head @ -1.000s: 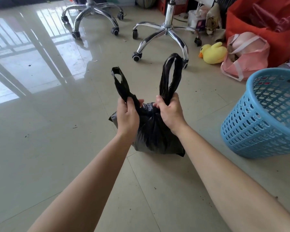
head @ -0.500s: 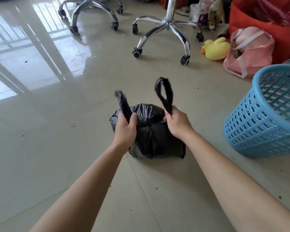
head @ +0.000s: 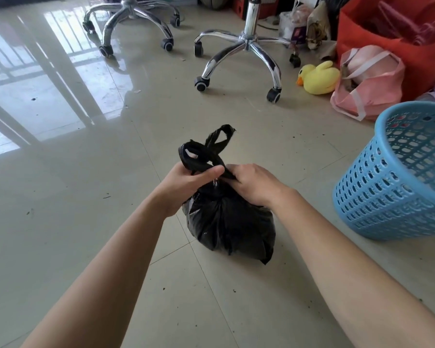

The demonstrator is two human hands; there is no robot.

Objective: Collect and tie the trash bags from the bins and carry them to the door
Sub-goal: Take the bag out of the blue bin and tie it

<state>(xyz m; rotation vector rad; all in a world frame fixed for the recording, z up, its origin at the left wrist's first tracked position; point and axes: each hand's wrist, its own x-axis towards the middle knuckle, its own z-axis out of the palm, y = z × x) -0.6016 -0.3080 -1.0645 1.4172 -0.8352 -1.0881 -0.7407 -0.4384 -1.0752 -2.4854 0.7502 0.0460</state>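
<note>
A full black trash bag [head: 230, 224] sits on the tiled floor in the middle of the head view. Its two handle loops [head: 206, 151] are crossed over each other above the bag's neck. My left hand [head: 186, 184] grips one crossed handle at the neck from the left. My right hand [head: 254, 184] pinches the other handle at the neck from the right. The two hands nearly touch. A blue perforated plastic bin [head: 397, 187] stands to the right of the bag, with no liner visible in it.
Two chrome swivel-chair bases [head: 246, 50] on castors stand beyond the bag. At the back right lie a yellow plush duck [head: 319, 77], a pink bag [head: 369, 84] and a red bag [head: 392, 46]. Glossy floor stretches to the left.
The handles stood apart and upright before; my hands have come together and crossed them over the bag's neck. The bag has stayed on the floor.
</note>
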